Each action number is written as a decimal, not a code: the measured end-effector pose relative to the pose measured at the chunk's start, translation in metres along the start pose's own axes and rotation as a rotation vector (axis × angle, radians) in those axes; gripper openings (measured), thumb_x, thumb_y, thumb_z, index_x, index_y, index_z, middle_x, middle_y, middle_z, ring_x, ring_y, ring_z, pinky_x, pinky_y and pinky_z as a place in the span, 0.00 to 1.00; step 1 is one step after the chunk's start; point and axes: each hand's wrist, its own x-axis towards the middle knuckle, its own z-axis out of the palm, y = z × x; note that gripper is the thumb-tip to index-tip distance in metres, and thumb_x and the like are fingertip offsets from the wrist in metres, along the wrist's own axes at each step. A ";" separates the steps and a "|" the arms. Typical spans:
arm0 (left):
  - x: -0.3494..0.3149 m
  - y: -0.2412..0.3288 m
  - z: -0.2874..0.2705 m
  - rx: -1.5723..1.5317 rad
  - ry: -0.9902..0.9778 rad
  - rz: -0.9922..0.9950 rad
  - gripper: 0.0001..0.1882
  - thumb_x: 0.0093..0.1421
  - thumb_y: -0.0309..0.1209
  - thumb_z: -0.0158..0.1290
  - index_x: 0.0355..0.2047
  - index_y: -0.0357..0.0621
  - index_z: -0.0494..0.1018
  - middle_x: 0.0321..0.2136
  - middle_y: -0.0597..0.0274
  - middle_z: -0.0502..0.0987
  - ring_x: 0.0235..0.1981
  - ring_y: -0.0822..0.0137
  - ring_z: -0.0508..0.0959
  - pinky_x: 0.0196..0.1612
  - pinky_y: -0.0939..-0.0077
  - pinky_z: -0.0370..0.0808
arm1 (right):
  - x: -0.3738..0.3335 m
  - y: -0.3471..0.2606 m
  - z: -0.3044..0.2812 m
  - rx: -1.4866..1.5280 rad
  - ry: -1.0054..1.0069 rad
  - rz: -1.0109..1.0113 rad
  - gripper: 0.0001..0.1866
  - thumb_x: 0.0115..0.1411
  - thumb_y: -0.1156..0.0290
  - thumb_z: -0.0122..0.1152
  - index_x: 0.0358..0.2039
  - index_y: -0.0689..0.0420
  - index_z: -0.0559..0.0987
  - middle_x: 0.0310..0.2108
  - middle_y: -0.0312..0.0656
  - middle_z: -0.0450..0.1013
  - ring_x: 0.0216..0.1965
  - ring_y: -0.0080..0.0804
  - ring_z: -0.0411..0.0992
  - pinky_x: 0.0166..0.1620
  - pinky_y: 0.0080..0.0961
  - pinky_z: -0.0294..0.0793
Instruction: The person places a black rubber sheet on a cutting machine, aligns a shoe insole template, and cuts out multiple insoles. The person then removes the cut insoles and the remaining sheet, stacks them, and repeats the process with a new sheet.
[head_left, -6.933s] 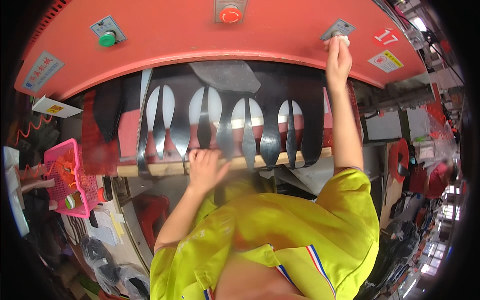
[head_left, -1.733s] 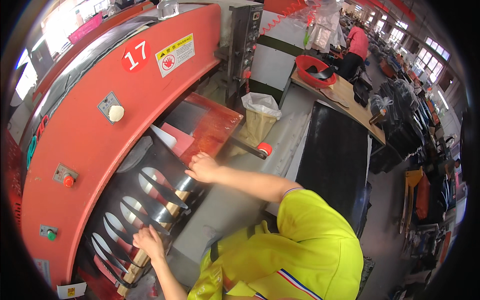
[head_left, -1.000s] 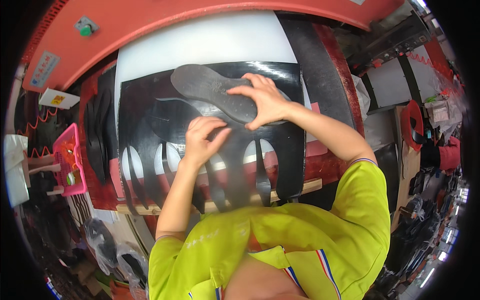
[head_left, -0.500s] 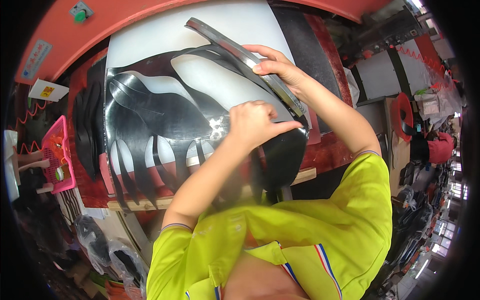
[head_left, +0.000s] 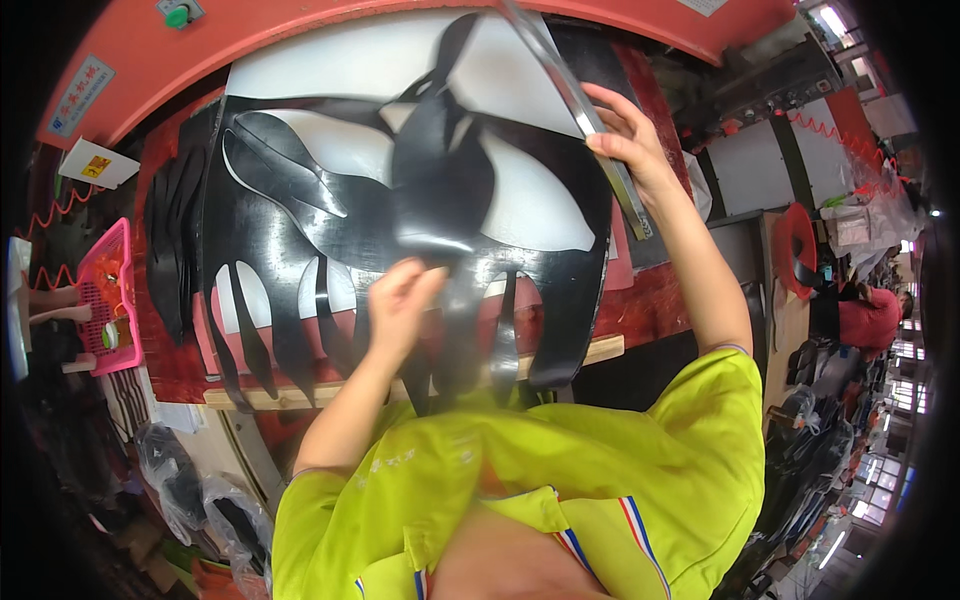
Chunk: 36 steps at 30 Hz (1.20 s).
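metal die cut off above, black piece blurred

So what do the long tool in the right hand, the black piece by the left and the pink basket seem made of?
Long tool: probably metal, silvery, given its sheen. Black piece: perhaps rubber or plastic sheet, smooth with a glossy highlight, though blurred. Pink basket: likely plastic, evenly coloured with regular holes.

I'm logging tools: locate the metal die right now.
In the head view, the metal die is right of centre, in the right hand, its lower end by the black sheet.
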 end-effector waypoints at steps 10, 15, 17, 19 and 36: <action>-0.050 -0.002 -0.143 -0.557 0.598 -0.171 0.04 0.65 0.25 0.53 0.39 0.42 0.72 0.33 0.64 0.77 0.35 0.73 0.80 0.43 0.81 0.80 | -0.051 0.119 -0.104 -1.217 0.443 0.251 0.45 0.32 0.55 0.78 0.56 0.45 0.74 0.56 0.52 0.67 0.58 0.48 0.67 0.59 0.40 0.66; -0.022 0.021 -0.151 -0.686 0.462 0.196 0.29 0.58 0.16 0.53 0.61 0.33 0.61 0.53 0.54 0.70 0.52 0.67 0.74 0.56 0.71 0.73 | -0.024 0.090 -0.035 -1.214 0.473 -0.264 0.34 0.46 0.64 0.70 0.56 0.51 0.72 0.54 0.57 0.64 0.61 0.53 0.58 0.62 0.47 0.59; -0.010 0.037 -0.154 -0.565 0.255 0.318 0.35 0.56 0.16 0.52 0.64 0.28 0.56 0.63 0.50 0.63 0.59 0.64 0.69 0.63 0.70 0.66 | -0.008 0.078 0.029 -0.501 0.183 -0.159 0.22 0.56 0.74 0.63 0.52 0.55 0.74 0.53 0.45 0.66 0.50 0.33 0.70 0.49 0.26 0.73; 0.006 0.056 -0.162 -0.281 0.186 0.440 0.32 0.57 0.19 0.54 0.62 0.29 0.60 0.62 0.51 0.64 0.57 0.64 0.71 0.62 0.70 0.67 | 0.010 0.074 0.096 -0.372 -0.133 -0.146 0.20 0.57 0.74 0.62 0.51 0.58 0.72 0.51 0.41 0.68 0.47 0.28 0.71 0.44 0.24 0.76; 0.066 0.202 -0.267 0.569 1.357 1.169 0.09 0.61 0.24 0.57 0.32 0.26 0.73 0.31 0.49 0.80 0.25 0.67 0.79 0.31 0.77 0.78 | 0.048 0.058 0.212 -0.168 -0.719 0.269 0.06 0.53 0.77 0.66 0.32 0.60 0.79 0.24 0.37 0.77 0.27 0.24 0.75 0.36 0.23 0.73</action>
